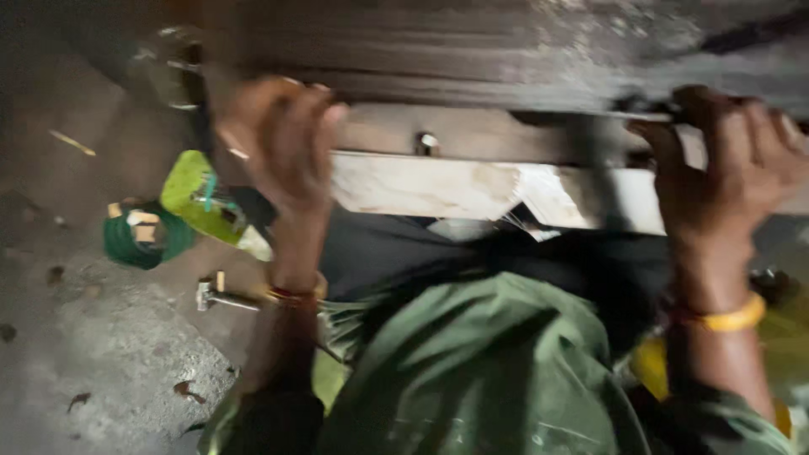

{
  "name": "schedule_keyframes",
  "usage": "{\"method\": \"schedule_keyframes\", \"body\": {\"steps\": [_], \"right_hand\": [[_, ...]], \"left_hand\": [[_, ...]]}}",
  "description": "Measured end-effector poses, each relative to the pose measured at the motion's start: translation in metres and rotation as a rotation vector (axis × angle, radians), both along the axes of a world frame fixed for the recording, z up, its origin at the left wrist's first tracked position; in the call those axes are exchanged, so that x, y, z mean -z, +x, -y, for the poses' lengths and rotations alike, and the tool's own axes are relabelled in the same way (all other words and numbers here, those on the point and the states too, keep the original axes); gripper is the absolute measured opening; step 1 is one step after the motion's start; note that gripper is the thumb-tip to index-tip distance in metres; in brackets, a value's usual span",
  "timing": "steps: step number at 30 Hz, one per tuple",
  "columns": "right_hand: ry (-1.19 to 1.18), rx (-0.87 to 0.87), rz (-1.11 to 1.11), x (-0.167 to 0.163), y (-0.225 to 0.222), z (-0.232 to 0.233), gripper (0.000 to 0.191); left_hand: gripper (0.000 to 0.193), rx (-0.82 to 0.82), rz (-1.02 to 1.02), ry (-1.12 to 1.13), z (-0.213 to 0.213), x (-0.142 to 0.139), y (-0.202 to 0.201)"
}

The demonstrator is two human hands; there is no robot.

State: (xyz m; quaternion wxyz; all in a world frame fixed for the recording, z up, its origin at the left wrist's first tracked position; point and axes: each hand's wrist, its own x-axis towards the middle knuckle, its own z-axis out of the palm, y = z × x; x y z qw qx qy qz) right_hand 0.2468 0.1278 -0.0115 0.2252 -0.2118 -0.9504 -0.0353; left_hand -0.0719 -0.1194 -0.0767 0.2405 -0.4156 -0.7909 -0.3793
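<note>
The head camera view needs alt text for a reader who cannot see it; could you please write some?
Blurred view looking down: the person's left hand and right hand each close their grip on a pale wooden plank held across their body. On the grey floor to the left lie a coil of green wire, a hammer and a green bottle.

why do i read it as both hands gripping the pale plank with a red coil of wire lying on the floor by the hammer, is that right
Not quite: the coil of wire is green, not red, as the head view shows. The rest holds: both the left hand and right hand grip the pale plank, and the hammer lies nearby on the floor.
</note>
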Motion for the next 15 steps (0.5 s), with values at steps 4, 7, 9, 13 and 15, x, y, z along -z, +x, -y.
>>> {"method": "schedule_keyframes", "body": {"steps": [4,7,9,13,15], "right_hand": [[0.009,0.021,-0.180,0.010,0.001,0.006,0.019],[-0.085,0.062,-0.229,0.018,0.007,0.008,0.017],[-0.099,0.074,-0.254,0.024,0.007,0.006,0.017],[-0.097,0.071,-0.309,0.031,0.005,0.000,0.019],[-0.108,0.071,-0.314,0.033,0.005,-0.001,0.020]], "left_hand": [[0.026,0.081,0.086,0.087,0.010,0.000,-0.008],[0.028,0.023,0.024,0.059,0.011,-0.008,-0.004],[0.026,0.012,0.032,0.025,0.010,-0.010,0.001],[0.026,0.042,0.129,0.003,0.011,-0.007,0.003],[0.026,0.035,0.130,-0.011,0.011,-0.008,0.002]]}}
